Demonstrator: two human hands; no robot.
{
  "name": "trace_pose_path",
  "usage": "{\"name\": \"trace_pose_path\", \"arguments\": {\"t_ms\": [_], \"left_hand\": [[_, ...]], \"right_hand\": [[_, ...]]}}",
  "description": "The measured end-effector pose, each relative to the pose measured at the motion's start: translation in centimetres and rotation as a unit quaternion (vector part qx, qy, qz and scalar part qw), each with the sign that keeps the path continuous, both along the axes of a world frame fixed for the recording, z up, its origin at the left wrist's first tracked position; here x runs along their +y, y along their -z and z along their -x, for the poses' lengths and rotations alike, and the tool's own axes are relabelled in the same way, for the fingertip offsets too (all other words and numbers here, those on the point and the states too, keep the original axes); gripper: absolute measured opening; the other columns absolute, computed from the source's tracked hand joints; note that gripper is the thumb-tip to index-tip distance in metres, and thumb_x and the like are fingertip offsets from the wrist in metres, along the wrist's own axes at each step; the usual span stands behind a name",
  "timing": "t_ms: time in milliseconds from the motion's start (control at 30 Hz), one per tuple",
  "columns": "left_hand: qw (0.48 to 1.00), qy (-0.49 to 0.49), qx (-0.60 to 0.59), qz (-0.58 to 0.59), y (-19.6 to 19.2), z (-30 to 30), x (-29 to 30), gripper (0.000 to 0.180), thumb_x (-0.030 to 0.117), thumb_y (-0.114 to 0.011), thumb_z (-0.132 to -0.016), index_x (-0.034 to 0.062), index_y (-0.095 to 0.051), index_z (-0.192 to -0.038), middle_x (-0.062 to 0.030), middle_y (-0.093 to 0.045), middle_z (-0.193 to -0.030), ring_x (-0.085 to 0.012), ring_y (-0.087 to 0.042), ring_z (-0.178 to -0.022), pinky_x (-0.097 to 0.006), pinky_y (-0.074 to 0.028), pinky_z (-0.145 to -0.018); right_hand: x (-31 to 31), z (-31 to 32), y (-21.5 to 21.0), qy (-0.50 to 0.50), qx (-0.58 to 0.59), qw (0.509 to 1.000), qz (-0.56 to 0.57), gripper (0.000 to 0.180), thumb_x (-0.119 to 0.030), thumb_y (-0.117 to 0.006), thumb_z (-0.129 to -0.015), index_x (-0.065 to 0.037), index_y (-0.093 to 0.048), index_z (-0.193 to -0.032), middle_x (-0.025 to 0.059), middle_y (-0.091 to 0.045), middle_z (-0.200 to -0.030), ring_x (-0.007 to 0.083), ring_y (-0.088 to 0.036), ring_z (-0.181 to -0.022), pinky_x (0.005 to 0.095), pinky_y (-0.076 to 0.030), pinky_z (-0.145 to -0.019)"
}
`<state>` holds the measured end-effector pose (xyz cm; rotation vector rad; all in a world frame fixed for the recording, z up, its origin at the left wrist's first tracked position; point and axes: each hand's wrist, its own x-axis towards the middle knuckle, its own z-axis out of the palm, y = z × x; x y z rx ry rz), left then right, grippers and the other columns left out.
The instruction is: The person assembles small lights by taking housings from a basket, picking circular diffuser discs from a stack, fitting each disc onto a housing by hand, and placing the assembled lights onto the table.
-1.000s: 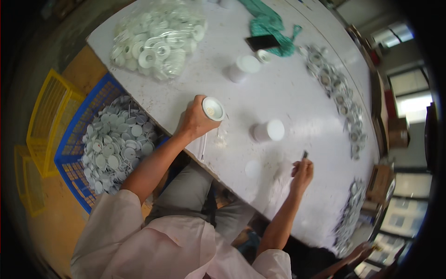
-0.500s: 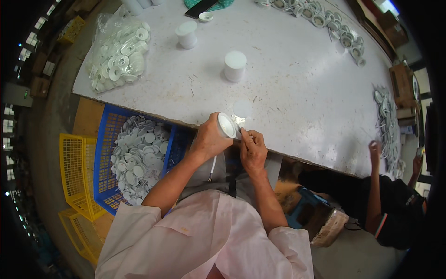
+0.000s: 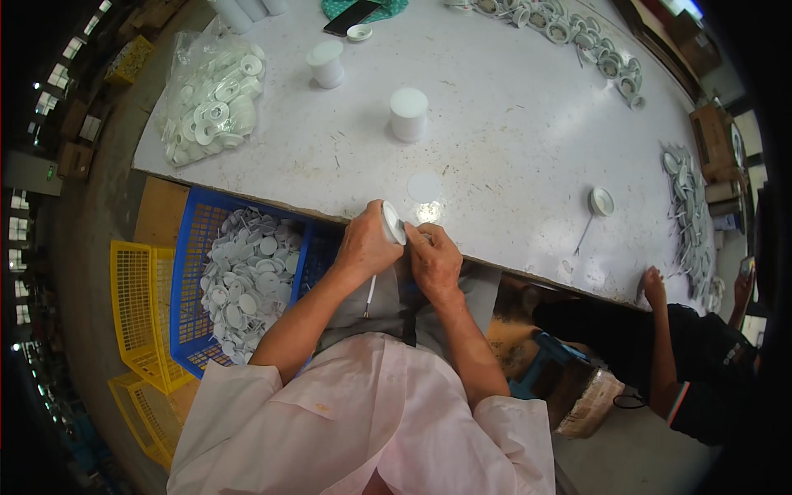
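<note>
My left hand (image 3: pixel 365 245) grips a small round white part (image 3: pixel 393 222) at the near edge of the white table (image 3: pixel 511 157), with a thin wire hanging down from it. My right hand (image 3: pixel 435 260) is pressed against the same part from the right, fingers curled at its rim. Whether it holds a tool is hidden. A flat white disc (image 3: pixel 424 186) lies on the table just beyond my hands.
A blue crate (image 3: pixel 190 289) of white round parts sits to my left, yellow crates (image 3: pixel 136 313) beside it. A bag of white rings (image 3: pixel 213 99), two white stacks (image 3: pixel 408 113), and rows of fittings (image 3: pixel 689 206) lie on the table. Another person's hand (image 3: pixel 652 285) rests at the right edge.
My right hand came in from the far right of the table to meet the part in my left hand. The view has tilted down toward my lap.
</note>
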<state>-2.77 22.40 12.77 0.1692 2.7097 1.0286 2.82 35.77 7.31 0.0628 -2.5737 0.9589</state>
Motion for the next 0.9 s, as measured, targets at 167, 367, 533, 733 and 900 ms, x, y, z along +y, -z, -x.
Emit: {"name": "trace_pose_path", "arguments": {"t_ms": [167, 367, 533, 733, 900], "left_hand": [[0.999, 0.007, 0.036, -0.022, -0.29, -0.09, 0.16, 0.040, 0.014, -0.069, -0.070, -0.0071, -0.049, -0.098, -0.0284, -0.062, -0.083, -0.0446, -0.061, -0.083, -0.045, -0.050, -0.072], [0.999, 0.012, 0.042, -0.026, 0.20, -0.13, -0.09, 0.039, 0.013, -0.068, -0.071, -0.0068, -0.049, -0.099, -0.0290, -0.061, -0.084, -0.0452, -0.061, -0.084, -0.046, -0.050, -0.073], [1.000, 0.008, 0.019, -0.003, 0.60, -0.03, -0.28, 0.056, 0.014, -0.073, -0.066, -0.0050, -0.049, -0.113, -0.0262, -0.063, -0.091, -0.0416, -0.063, -0.087, -0.043, -0.051, -0.075], [1.000, 0.013, 0.018, 0.002, 0.67, 0.01, -0.27, 0.056, 0.014, -0.073, -0.066, -0.0049, -0.049, -0.113, -0.0259, -0.063, -0.091, -0.0416, -0.063, -0.088, -0.043, -0.051, -0.076], [1.000, 0.016, 0.024, 0.000, 0.69, 0.01, -0.26, 0.056, 0.013, -0.073, -0.066, -0.0048, -0.048, -0.113, -0.0260, -0.064, -0.091, -0.0418, -0.063, -0.087, -0.044, -0.051, -0.075]], "right_hand": [[0.05, 0.23, 0.26, -0.002, 0.011, 1.000, -0.007, 0.020, -0.014, -0.061, -0.083, -0.019, -0.068, -0.101, 0.0052, -0.064, -0.089, 0.0246, -0.063, -0.076, 0.0348, -0.051, -0.063], [0.05, 0.41, 0.26, -0.016, 0.046, 0.999, -0.017, 0.034, 0.000, -0.067, -0.074, -0.015, -0.068, -0.104, 0.0061, -0.063, -0.089, 0.0232, -0.063, -0.073, 0.0313, -0.050, -0.059], [-0.11, 0.42, 0.29, -0.016, 0.053, 0.998, -0.021, 0.035, 0.000, -0.067, -0.073, -0.015, -0.068, -0.105, 0.0057, -0.063, -0.089, 0.0230, -0.063, -0.073, 0.0312, -0.050, -0.059], [-0.17, 0.51, 0.36, -0.013, 0.044, 0.999, -0.022, 0.036, -0.001, -0.067, -0.073, -0.016, -0.068, -0.105, 0.0054, -0.063, -0.089, 0.0224, -0.063, -0.072, 0.0308, -0.050, -0.059], [-0.14, 0.60, 0.50, -0.008, 0.046, 0.999, -0.022, 0.036, -0.001, -0.068, -0.072, -0.016, -0.068, -0.105, 0.0052, -0.063, -0.089, 0.0219, -0.063, -0.071, 0.0303, -0.050, -0.059]]}}
